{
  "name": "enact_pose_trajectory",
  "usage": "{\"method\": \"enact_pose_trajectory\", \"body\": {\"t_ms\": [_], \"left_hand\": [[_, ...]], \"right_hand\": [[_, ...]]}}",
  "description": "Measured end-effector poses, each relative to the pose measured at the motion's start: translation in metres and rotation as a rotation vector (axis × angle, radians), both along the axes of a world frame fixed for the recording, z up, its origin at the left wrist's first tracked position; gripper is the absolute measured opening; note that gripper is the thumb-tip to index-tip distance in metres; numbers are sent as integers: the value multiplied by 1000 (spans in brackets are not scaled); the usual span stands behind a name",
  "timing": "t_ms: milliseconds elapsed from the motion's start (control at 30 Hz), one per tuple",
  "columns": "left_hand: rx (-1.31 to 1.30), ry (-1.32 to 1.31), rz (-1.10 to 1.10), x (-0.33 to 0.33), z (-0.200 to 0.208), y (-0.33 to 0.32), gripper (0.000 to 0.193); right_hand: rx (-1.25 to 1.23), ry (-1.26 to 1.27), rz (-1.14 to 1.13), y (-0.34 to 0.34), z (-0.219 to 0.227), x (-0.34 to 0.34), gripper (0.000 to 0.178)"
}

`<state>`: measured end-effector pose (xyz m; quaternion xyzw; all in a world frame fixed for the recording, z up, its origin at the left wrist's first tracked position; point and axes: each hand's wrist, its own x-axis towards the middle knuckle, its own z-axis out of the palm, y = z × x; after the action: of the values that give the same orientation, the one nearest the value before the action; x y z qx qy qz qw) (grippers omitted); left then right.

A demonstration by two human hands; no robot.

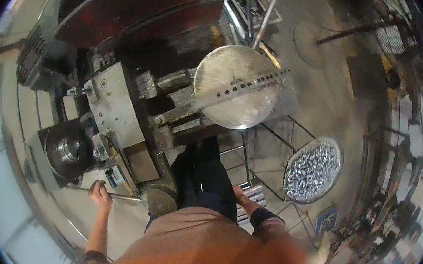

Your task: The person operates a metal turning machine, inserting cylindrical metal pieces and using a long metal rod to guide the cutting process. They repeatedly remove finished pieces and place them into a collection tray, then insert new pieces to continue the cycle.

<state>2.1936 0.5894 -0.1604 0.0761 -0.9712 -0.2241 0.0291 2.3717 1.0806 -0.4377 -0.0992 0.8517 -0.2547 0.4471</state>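
Your left hand [99, 192] is closed around the long lever [117, 195] by the round pad [159, 202]; your right hand [242, 196] rests on the metal rack [254, 193], grip unclear. Step: working the lathe [116, 106]. Next: a steady pull; round disc [236, 88] sits beyond

Wire stand [276, 154] bearing a tray of metal parts on a workshop floor [329, 93]

A round tray [313, 169] heaped with small shiny metal pieces [316, 166] is sitting atop the dark wire-frame stand, which is standing on the dusty grey concrete floor.
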Motion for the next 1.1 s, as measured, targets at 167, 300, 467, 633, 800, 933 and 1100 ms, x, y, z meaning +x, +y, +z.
{"method": "enact_pose_trajectory", "body": {"t_ms": [167, 300, 467, 633, 800, 933, 1100], "left_hand": [[-46, 25, 50, 23, -4, -2, 22], [-121, 55, -51, 8, 4, 2, 20], [-128, 91, -22, -7, 9, -1, 23], [-136, 113, 21, 13, -5, 1, 26], [-162, 224, 104, 23, -30, -9, 26], [-137, 232, 135, 24, -24, -6, 25], [-185, 173, 252, 22, -20, 1, 26]], "right_hand": [[-460, -176, -442, 42, -82, 36, 32], [-431, -313, -509, 59, -101, 17, 38], [93, -35, -133, 64, -35, -97, 35], [-41, 402, -613, 100, 128, -217, 20], [-379, 476, -613, 136, 163, -252, 20], [-331, 964, -534, 152, 262, -345, 29], [-97, 1341, -261, 170, 327, -455, 54]]}}
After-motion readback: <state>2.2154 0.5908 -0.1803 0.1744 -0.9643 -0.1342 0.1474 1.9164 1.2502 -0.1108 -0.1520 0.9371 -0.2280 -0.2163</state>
